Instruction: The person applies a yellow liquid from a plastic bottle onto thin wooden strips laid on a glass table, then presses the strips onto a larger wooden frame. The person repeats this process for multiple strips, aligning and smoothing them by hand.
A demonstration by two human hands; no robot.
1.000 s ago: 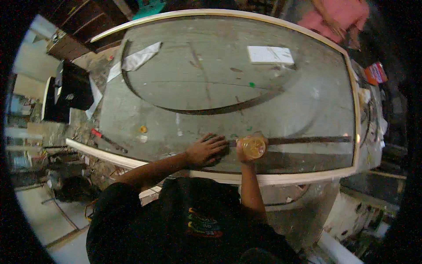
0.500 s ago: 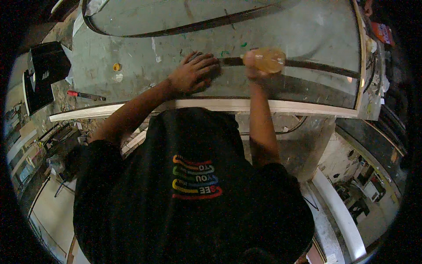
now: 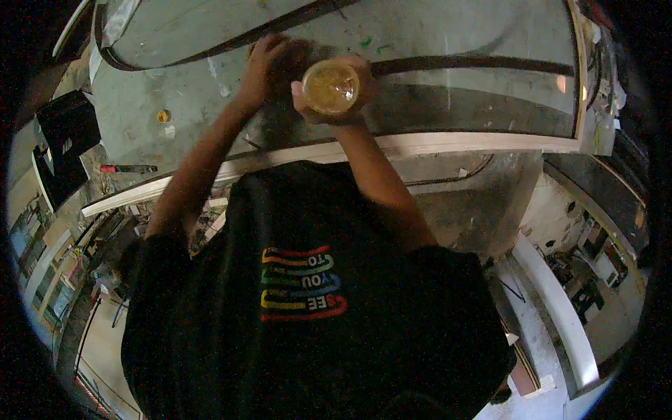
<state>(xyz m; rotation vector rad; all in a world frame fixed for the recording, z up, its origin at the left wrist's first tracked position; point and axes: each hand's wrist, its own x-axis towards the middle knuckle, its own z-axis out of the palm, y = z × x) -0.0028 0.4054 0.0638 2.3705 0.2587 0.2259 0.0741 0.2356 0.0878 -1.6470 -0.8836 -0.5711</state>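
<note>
A clear bottle of amber liquid (image 3: 330,87) is in my right hand (image 3: 357,80), whose fingers wrap round it. Its round base faces up toward me, and its other end is hidden beneath. Just to the left, my left hand (image 3: 260,68) is over the worktop, its fingers dark and smeared by motion. I cannot tell whether it grips anything. Both hands are close to a long dark strip (image 3: 476,63), which runs off to the right across the grey worktop (image 3: 189,133). Where the strip passes behind the hands, it is hidden.
Another dark curved band (image 3: 231,43) loops across the far left of the worktop. On the left lie a yellow cap (image 3: 164,115), a red and black pen-like tool (image 3: 128,169) and a black box (image 3: 66,126). A pale wooden edge (image 3: 448,143) borders the near side.
My right hand has brought the bottle leftward and tipped it, so its base now faces up. My left hand has moved left and farther away. The whole view has shifted and turned slightly.
</note>
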